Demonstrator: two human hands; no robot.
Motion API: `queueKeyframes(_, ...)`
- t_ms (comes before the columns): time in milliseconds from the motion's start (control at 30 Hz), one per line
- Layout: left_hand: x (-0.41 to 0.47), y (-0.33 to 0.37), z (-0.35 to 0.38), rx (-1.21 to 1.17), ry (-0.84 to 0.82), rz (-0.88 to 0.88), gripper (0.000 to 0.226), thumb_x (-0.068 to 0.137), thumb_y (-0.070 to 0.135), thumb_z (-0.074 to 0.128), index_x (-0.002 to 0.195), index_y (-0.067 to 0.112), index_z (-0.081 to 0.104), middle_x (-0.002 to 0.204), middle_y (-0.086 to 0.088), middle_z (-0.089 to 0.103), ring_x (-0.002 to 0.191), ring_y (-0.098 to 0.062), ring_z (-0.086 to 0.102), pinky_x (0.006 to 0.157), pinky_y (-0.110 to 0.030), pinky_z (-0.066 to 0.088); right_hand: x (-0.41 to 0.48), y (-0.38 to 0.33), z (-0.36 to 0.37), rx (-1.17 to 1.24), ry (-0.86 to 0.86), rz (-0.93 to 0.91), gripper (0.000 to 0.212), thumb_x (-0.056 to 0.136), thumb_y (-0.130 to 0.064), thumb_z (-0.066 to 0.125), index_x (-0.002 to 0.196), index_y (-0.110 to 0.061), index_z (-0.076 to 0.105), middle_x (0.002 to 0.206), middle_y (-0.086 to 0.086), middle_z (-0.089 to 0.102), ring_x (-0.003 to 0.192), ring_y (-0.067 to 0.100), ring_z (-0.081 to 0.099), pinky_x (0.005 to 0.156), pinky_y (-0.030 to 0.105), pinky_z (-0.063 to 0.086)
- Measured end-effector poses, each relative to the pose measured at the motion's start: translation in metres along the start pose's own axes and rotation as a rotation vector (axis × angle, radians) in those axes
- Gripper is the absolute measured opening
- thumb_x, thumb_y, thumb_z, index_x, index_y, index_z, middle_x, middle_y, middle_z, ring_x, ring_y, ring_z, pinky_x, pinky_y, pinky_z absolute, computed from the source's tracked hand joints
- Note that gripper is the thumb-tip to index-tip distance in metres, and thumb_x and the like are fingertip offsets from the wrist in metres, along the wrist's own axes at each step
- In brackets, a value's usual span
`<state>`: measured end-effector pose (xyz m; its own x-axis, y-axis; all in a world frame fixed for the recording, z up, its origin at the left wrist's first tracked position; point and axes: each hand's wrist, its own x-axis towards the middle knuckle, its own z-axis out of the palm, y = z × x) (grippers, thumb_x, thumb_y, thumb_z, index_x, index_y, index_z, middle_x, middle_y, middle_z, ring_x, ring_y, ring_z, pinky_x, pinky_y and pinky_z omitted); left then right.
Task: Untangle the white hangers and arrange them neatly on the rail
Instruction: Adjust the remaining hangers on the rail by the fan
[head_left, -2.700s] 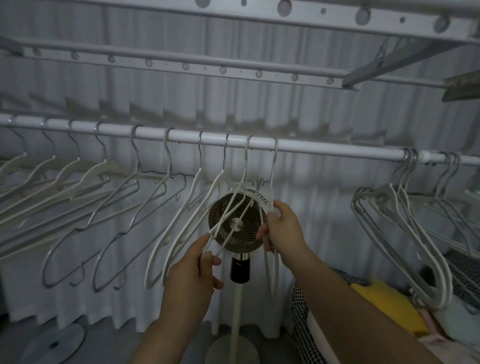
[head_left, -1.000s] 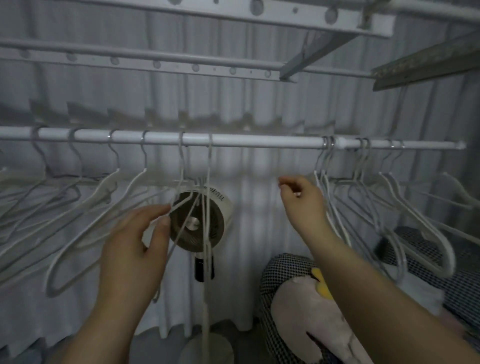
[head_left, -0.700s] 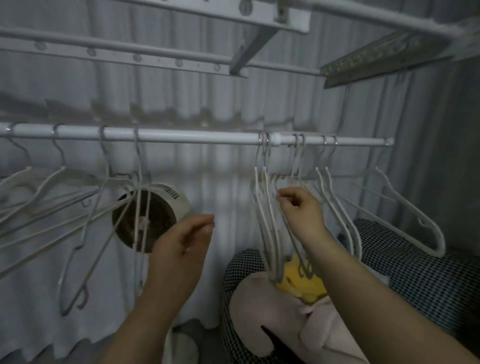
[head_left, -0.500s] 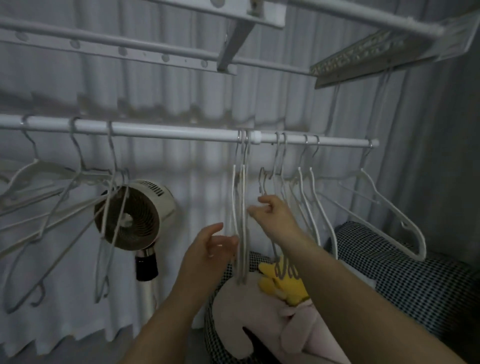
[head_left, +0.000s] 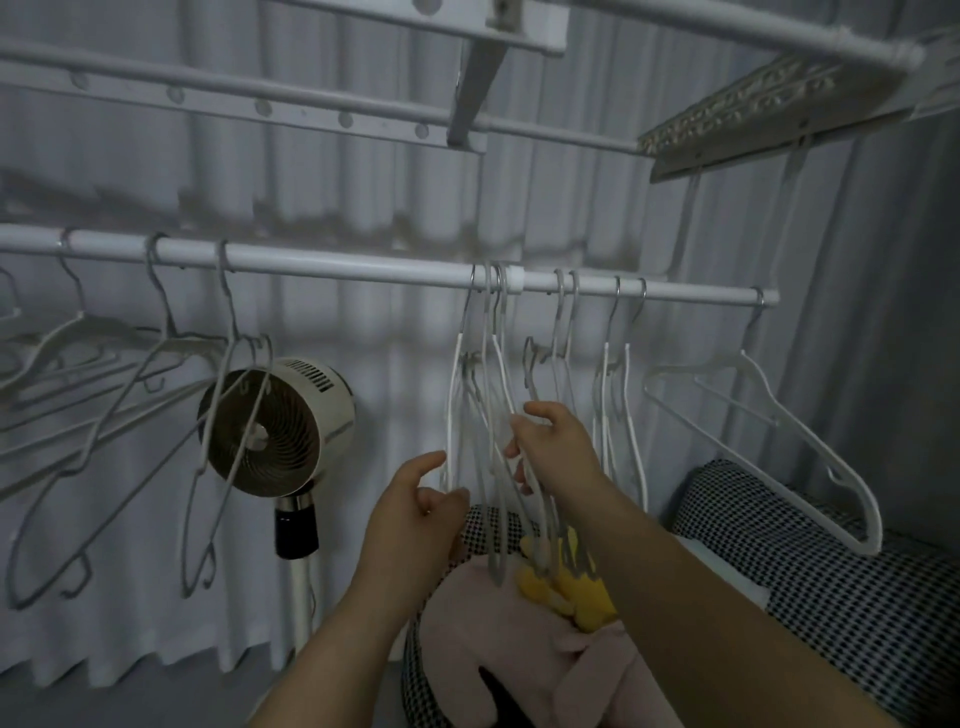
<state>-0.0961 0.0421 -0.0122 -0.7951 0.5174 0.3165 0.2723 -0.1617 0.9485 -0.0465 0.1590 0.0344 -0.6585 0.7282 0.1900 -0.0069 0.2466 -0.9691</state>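
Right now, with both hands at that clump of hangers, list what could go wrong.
1. The right hand grips the bunched hangers; a tug may unhook neighbours, dropping them onto the yellow plush toy.
2. The end hanger hooks near the rail tip; pushing hangers right might slide it off.

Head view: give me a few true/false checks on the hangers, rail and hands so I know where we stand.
1. The right hand has its fingers curled into the bunch of hangers at mid rail. True.
2. The fan stands to the right of that bunch. False: the fan is to its left, behind the spread-out hangers.
3. The left hand grips the rail. False: the left hand is well below the rail, beside the bunch's lower part.
4. One lone hanger hangs near the rail's right end. True.
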Motion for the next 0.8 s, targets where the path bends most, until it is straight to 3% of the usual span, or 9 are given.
queueKeyframes(100, 0.005, -0.001, -0.003, 0.068, 0.058, 0.044, 0.035, 0.089, 0.005, 0.05, 0.123, 0.014, 0.048, 0.055, -0.006, 0.046, 0.048, -0.016, 0.046, 0.041, -0.013, 0.041, 0.003, 0.002, -0.006, 0.024, 0.015, 0.006, 0.032, 0.097, -0.017, 0.041, 0.128, -0.008, 0.042, 0.064, 0.004, 0.052, 0.043, 0.014, 0.041, 0.033, 0.016, 0.035)
queueKeyframes(267, 0.006, -0.003, -0.021, 0.226, 0.17, 0.12, 0.037, 0.09, 0.007, 0.046, 0.127, 0.012, 0.047, 0.06, -0.003, 0.047, 0.058, -0.018, 0.047, 0.067, -0.038, 0.045, 0.008, 0.008, -0.005, -0.083, 0.06, -0.08, 0.037, 0.095, -0.008, 0.042, 0.132, -0.012, 0.038, 0.074, -0.001, 0.051, 0.045, 0.009, 0.049, 0.033, 0.013, 0.036)
queueKeyframes(333, 0.007, -0.003, -0.033, 0.287, 0.198, 0.15, 0.038, 0.091, 0.009, 0.044, 0.129, 0.014, 0.047, 0.063, -0.004, 0.051, 0.061, -0.019, 0.05, 0.067, -0.037, 0.046, 0.009, 0.008, -0.003, -0.206, 0.141, -0.209, 0.04, 0.094, -0.005, 0.041, 0.133, -0.011, 0.041, 0.087, -0.002, 0.052, 0.067, 0.015, 0.051, 0.045, 0.011, 0.04)
queueKeyframes(433, 0.007, -0.003, -0.049, 0.319, 0.21, 0.176, 0.038, 0.092, 0.011, 0.043, 0.13, 0.015, 0.047, 0.069, 0.002, 0.056, 0.065, -0.016, 0.056, 0.061, -0.03, 0.049, 0.009, 0.001, 0.007, -0.4, 0.223, -0.375, 0.034, 0.094, -0.012, 0.044, 0.128, -0.011, 0.05, 0.12, 0.007, 0.052, 0.09, 0.019, 0.052, 0.074, 0.023, 0.042)
queueKeyframes(533, 0.007, -0.004, -0.064, 0.322, 0.232, 0.155, 0.037, 0.093, 0.011, 0.042, 0.129, 0.013, 0.048, 0.071, 0.007, 0.055, 0.063, -0.01, 0.055, 0.047, -0.01, 0.048, 0.006, -0.007, 0.026, -0.506, 0.21, -0.467, 0.03, 0.093, -0.022, 0.05, 0.118, -0.009, 0.06, 0.123, 0.008, 0.055, 0.112, 0.023, 0.051, 0.092, 0.024, 0.036)
queueKeyframes(600, 0.007, -0.005, -0.074, 0.323, 0.238, 0.164, 0.035, 0.093, 0.011, 0.042, 0.126, 0.011, 0.051, 0.073, 0.008, 0.056, 0.067, -0.01, 0.059, 0.055, -0.015, 0.053, 0.005, -0.01, 0.042, -0.572, 0.196, -0.497, 0.031, 0.092, -0.024, 0.051, 0.117, -0.01, 0.061, 0.122, 0.007, 0.058, 0.116, 0.023, 0.047, 0.094, 0.021, 0.031)
queueKeyframes(667, 0.008, -0.007, -0.086, 0.325, 0.246, 0.165, 0.033, 0.093, 0.011, 0.041, 0.124, 0.01, 0.054, 0.075, 0.008, 0.058, 0.071, -0.014, 0.062, 0.068, -0.037, 0.058, 0.005, -0.013, 0.058, -0.6, 0.191, -0.501, 0.033, 0.091, -0.027, 0.052, 0.12, -0.012, 0.059, 0.123, 0.005, 0.058, 0.117, 0.022, 0.045, 0.094, 0.022, 0.03)
queueKeyframes(700, 0.009, -0.008, -0.093, 0.341, 0.258, 0.166, 0.033, 0.093, 0.011, 0.04, 0.123, 0.01, 0.055, 0.075, 0.007, 0.059, 0.07, -0.014, 0.063, 0.069, -0.041, 0.057, 0.006, -0.015, 0.065, -0.607, 0.188, -0.502, 0.034, 0.091, -0.028, 0.052, 0.12, -0.013, 0.058, 0.124, 0.004, 0.058, 0.117, 0.021, 0.045, 0.096, 0.022, 0.03)
queueKeyframes(800, 0.014, -0.012, -0.114, 0.395, 0.305, 0.181, 0.033, 0.093, 0.01, 0.039, 0.121, 0.012, 0.056, 0.07, 0.004, 0.06, 0.054, -0.009, 0.062, 0.064, -0.024, 0.055, 0.008, -0.02, 0.082, -0.696, 0.17, -0.465, 0.04, 0.09, -0.036, 0.051, 0.124, -0.017, 0.055, 0.129, 0.001, 0.055, 0.122, 0.021, 0.042, 0.101, 0.028, 0.028)
